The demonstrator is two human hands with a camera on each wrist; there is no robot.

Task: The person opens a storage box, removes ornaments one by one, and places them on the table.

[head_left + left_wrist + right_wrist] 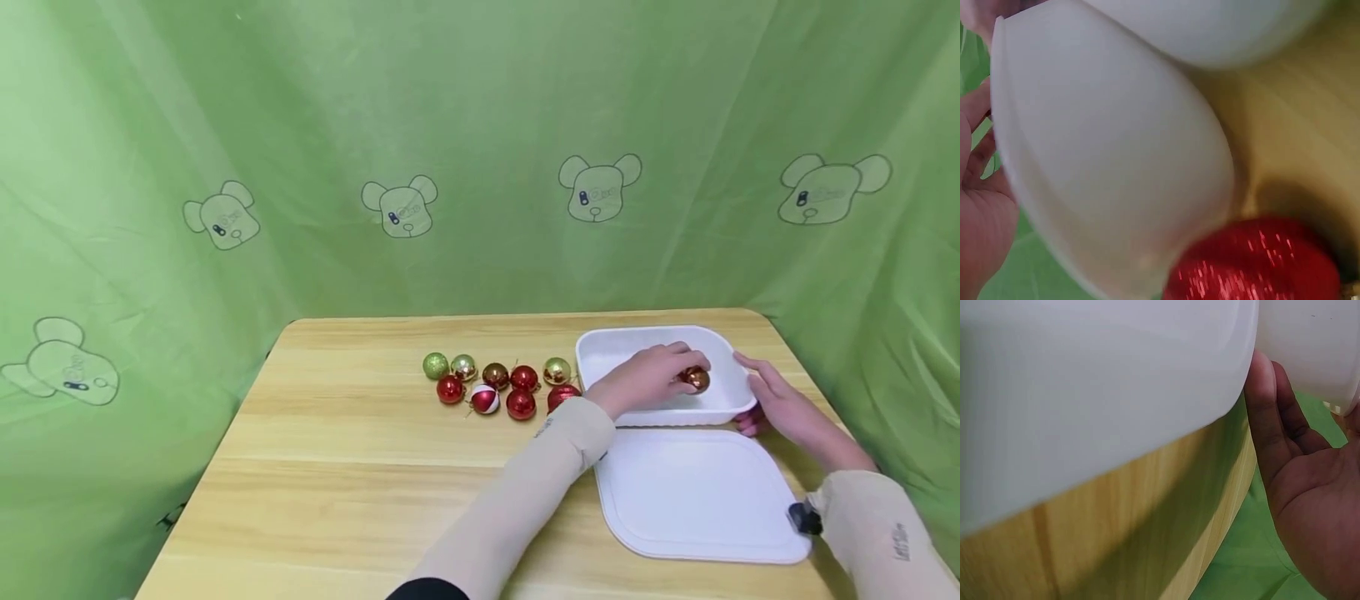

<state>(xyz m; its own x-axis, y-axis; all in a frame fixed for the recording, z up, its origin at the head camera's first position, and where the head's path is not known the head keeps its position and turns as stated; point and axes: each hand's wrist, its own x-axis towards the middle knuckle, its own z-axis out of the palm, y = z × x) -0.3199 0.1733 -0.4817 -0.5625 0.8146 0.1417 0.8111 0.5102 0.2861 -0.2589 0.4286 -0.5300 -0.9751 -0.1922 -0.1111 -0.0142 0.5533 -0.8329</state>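
Note:
My left hand (660, 377) reaches into a white plastic box (600, 342) and holds a shiny copper-brown bauble (697, 381) in its fingertips, above the box floor. The left wrist view shows part of that hand (985, 231) behind the box wall, with the bauble hidden. At the box's front right corner, my right hand (783, 404) grips the rim and side, its fingers (1266, 419) against the outer wall. A red glittery bauble (562, 397) sits just left of the box, partly behind the left forearm, and shows large in the left wrist view.
Several baubles lie left of the box, among them a green glittery one (436, 365), a gold one (557, 371) and a red-and-white one (484, 398). A white lid (697, 496) lies flat in front of the box, near the wooden table's right edge. Green curtain (480, 275) stands behind.

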